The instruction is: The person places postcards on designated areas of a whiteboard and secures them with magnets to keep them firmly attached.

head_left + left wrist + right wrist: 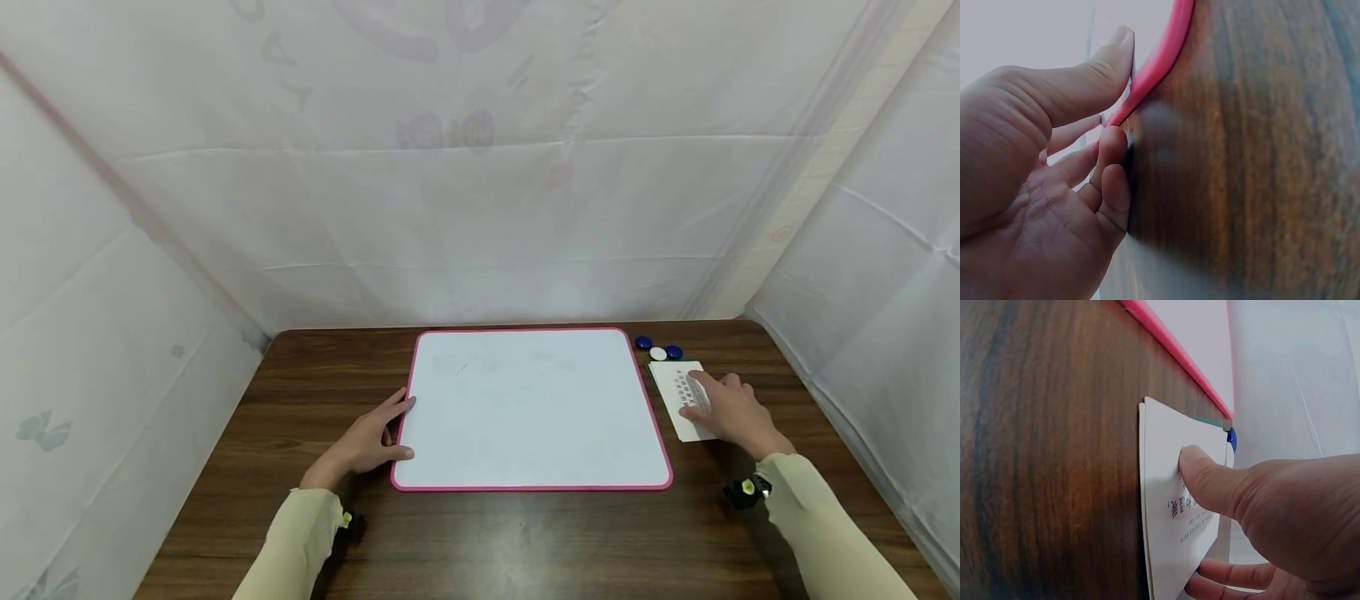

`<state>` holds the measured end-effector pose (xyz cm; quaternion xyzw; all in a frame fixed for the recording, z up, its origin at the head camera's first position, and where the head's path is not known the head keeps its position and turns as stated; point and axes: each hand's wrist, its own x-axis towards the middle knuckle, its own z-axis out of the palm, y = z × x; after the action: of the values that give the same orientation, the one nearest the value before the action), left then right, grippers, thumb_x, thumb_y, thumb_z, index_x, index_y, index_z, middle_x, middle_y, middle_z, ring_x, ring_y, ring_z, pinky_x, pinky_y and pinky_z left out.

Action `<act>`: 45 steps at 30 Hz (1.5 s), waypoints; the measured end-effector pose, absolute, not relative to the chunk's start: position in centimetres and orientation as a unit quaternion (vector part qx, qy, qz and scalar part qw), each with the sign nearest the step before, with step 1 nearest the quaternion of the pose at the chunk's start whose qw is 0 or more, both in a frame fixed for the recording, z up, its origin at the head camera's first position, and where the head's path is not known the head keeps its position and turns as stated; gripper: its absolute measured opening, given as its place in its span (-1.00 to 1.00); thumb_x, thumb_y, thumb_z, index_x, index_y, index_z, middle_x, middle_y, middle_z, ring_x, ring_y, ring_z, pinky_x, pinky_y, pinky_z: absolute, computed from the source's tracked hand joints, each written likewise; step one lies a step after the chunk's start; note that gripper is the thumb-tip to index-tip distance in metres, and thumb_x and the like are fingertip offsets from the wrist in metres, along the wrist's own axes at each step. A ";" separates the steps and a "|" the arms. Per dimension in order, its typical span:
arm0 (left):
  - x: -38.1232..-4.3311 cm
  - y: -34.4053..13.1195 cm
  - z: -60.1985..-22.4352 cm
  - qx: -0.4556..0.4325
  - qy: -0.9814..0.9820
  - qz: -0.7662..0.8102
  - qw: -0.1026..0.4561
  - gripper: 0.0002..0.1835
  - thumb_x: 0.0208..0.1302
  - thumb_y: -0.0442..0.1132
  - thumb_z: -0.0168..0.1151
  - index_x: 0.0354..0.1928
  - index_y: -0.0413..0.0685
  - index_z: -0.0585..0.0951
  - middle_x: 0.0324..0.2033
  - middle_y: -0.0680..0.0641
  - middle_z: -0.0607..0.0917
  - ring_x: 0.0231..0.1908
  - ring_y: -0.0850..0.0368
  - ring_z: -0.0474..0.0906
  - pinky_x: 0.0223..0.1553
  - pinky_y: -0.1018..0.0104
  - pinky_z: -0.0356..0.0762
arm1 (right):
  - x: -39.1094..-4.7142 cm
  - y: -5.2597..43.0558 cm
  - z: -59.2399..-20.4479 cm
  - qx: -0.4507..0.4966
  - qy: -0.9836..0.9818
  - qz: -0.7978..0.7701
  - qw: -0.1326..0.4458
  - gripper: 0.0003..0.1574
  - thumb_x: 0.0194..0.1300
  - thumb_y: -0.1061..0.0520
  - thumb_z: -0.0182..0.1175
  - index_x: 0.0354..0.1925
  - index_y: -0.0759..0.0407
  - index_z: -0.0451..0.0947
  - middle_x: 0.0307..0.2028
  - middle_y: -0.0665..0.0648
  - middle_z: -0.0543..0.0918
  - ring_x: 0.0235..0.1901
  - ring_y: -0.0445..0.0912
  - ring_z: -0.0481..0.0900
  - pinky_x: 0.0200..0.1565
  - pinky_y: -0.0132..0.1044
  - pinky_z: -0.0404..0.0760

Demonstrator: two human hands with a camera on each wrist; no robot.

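A whiteboard (525,408) with a pink frame lies flat on the wooden table. My left hand (367,437) rests at its left edge, thumb and forefinger reaching over the frame. Up close in the left wrist view, the thumb lies across the pink rim (1169,47) and the smaller fingers bend beside it. Right of the board is a small stack of white cards (667,392), the top one printed with dark characters. My right hand (738,412) holds the stack, its thumb (1204,472) on the printed face and other fingers at the far side.
Two blue discs (643,342) and a white disc (657,354) sit just behind the cards. In the right wrist view a green edge (1207,420) peeks out from under the stack. White sheeting (487,208) hangs behind the table (517,550) and along both sides.
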<state>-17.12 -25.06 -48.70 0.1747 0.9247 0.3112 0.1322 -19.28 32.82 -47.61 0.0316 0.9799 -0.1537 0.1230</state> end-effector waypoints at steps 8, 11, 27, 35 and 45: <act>-17.0 -25.0 -48.6 0.173 0.925 0.312 0.134 -0.10 0.24 -0.19 0.51 0.54 -0.22 0.28 0.57 -0.31 0.11 -0.46 0.25 0.37 -0.34 0.32 0.41 | -19.3 32.8 -47.6 0.024 0.982 -0.151 0.114 -0.02 0.33 -0.07 0.40 0.46 0.34 0.19 0.13 0.73 0.26 0.05 0.50 0.26 -0.04 0.52 0.43; -17.0 -25.0 -48.6 0.176 0.925 0.311 0.131 -0.11 0.24 -0.20 0.51 0.54 -0.23 0.28 0.57 -0.32 0.11 -0.46 0.25 0.37 -0.34 0.32 0.41 | -19.3 32.8 -47.6 0.024 0.982 -0.154 0.108 -0.03 0.32 -0.06 0.41 0.45 0.35 0.21 0.12 0.73 0.27 0.03 0.48 0.25 -0.05 0.50 0.45; -17.1 -25.1 -48.6 0.179 0.922 0.315 0.135 -0.10 0.24 -0.19 0.50 0.55 -0.22 0.28 0.57 -0.31 0.11 -0.47 0.25 0.38 -0.34 0.32 0.42 | -19.8 33.0 -47.1 0.016 0.984 -0.166 0.059 -0.03 0.18 0.03 0.53 0.33 0.49 0.31 0.03 0.74 0.36 -0.03 0.51 0.29 -0.03 0.44 0.39; -17.1 -25.2 -48.9 0.165 0.926 0.311 0.138 -0.10 0.22 -0.18 0.52 0.54 -0.18 0.30 0.57 -0.29 0.12 -0.47 0.22 0.38 -0.35 0.33 0.42 | -20.0 33.1 -46.9 0.019 0.984 -0.164 0.069 -0.05 0.20 -0.02 0.52 0.33 0.45 0.34 0.08 0.71 0.37 0.00 0.50 0.28 -0.01 0.45 0.40; -17.0 -25.2 -48.8 0.166 0.926 0.311 0.134 -0.10 0.22 -0.19 0.52 0.54 -0.19 0.30 0.57 -0.28 0.12 -0.47 0.25 0.38 -0.35 0.33 0.41 | -20.0 33.2 -46.1 0.013 0.987 -0.147 0.065 -0.22 0.28 0.04 0.44 0.31 0.38 0.40 0.03 0.66 0.38 -0.16 0.38 0.46 -0.13 0.41 0.52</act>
<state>-17.04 -25.16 -48.80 0.1658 0.9260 0.3115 0.1344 -19.98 33.22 -46.07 0.0125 0.9869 -0.1470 0.0647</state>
